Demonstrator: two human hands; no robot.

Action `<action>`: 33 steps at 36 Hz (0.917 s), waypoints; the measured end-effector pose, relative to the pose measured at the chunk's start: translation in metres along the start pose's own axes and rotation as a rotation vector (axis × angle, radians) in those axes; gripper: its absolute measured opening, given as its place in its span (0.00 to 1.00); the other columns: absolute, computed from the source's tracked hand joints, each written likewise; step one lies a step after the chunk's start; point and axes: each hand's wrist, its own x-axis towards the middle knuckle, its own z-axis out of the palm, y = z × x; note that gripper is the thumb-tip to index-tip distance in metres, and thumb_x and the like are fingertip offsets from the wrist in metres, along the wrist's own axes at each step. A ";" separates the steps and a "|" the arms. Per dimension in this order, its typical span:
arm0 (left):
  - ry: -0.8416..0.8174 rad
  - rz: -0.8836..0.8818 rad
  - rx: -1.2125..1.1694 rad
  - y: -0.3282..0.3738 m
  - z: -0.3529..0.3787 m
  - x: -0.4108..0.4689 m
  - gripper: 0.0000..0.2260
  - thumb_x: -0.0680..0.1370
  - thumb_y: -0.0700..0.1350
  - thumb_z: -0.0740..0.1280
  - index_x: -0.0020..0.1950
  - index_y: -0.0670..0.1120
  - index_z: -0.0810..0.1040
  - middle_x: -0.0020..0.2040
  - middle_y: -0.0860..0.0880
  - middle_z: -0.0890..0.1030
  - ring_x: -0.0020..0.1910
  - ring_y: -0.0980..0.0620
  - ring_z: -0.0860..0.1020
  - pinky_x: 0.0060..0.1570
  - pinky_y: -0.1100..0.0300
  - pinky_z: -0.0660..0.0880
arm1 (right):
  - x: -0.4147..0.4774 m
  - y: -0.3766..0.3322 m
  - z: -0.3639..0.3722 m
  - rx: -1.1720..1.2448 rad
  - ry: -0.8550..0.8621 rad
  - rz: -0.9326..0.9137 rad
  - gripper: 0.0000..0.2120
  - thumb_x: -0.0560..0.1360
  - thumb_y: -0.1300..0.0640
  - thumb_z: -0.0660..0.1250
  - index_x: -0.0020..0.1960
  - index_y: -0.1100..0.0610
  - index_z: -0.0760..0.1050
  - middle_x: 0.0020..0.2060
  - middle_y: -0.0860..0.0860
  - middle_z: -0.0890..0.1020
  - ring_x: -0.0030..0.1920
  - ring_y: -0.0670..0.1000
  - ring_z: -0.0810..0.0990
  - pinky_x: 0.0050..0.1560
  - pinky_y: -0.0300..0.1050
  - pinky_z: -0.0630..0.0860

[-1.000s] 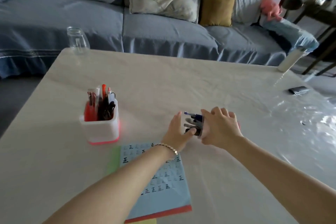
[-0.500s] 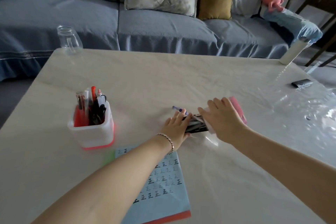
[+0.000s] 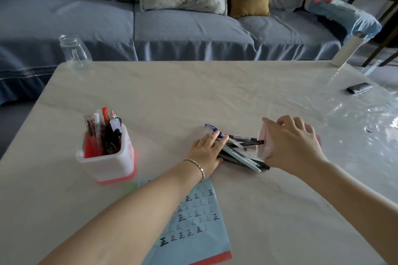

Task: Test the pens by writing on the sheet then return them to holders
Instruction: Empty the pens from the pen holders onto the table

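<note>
Several pens [image 3: 241,153] lie in a loose pile on the table's middle, spilled from a white and pink holder [image 3: 265,142] lying tipped on its side. My right hand [image 3: 290,144] grips that tipped holder from above. My left hand [image 3: 206,150] lies flat with straight fingers on the left ends of the pens. A second white and pink holder [image 3: 107,157] stands upright at the left, full of red and black pens. The light blue sheet [image 3: 193,221] with written characters lies near the front edge, partly under my left forearm.
The beige table [image 3: 215,97] has an empty glass jar [image 3: 74,51] at its back left corner, a white cylinder [image 3: 344,51] at the back right and a small black object [image 3: 358,87] at the right. A blue sofa with cushions stands behind.
The right holder went from upright to lying on its side, and its pens slid out onto the table. My left hand flattened onto them; my right hand drew the holder rightward.
</note>
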 end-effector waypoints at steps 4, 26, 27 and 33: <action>-0.047 0.029 0.010 -0.006 -0.002 -0.010 0.26 0.82 0.50 0.53 0.76 0.53 0.44 0.77 0.49 0.45 0.75 0.48 0.45 0.72 0.50 0.48 | -0.001 -0.001 -0.019 -0.156 -0.011 0.021 0.40 0.64 0.53 0.69 0.71 0.45 0.53 0.61 0.52 0.66 0.63 0.54 0.64 0.64 0.48 0.60; 1.018 -0.060 -0.325 -0.067 -0.064 -0.199 0.27 0.73 0.42 0.63 0.70 0.42 0.59 0.68 0.42 0.60 0.73 0.53 0.55 0.71 0.60 0.55 | -0.005 -0.121 -0.018 1.323 0.055 -0.055 0.43 0.55 0.58 0.81 0.65 0.49 0.64 0.51 0.40 0.75 0.51 0.38 0.74 0.51 0.34 0.70; 1.021 -0.100 -0.321 -0.076 -0.064 -0.207 0.28 0.73 0.43 0.65 0.70 0.41 0.57 0.68 0.41 0.60 0.73 0.55 0.55 0.71 0.62 0.54 | -0.001 -0.132 -0.015 1.371 0.044 -0.047 0.43 0.56 0.59 0.81 0.65 0.50 0.64 0.52 0.42 0.75 0.51 0.38 0.74 0.51 0.35 0.70; 0.783 -0.470 -0.685 -0.121 -0.060 -0.214 0.47 0.66 0.40 0.76 0.75 0.42 0.48 0.72 0.48 0.54 0.72 0.56 0.54 0.70 0.66 0.52 | 0.013 -0.179 0.010 1.407 -0.016 0.039 0.40 0.58 0.59 0.80 0.62 0.47 0.63 0.48 0.40 0.73 0.51 0.45 0.75 0.57 0.45 0.69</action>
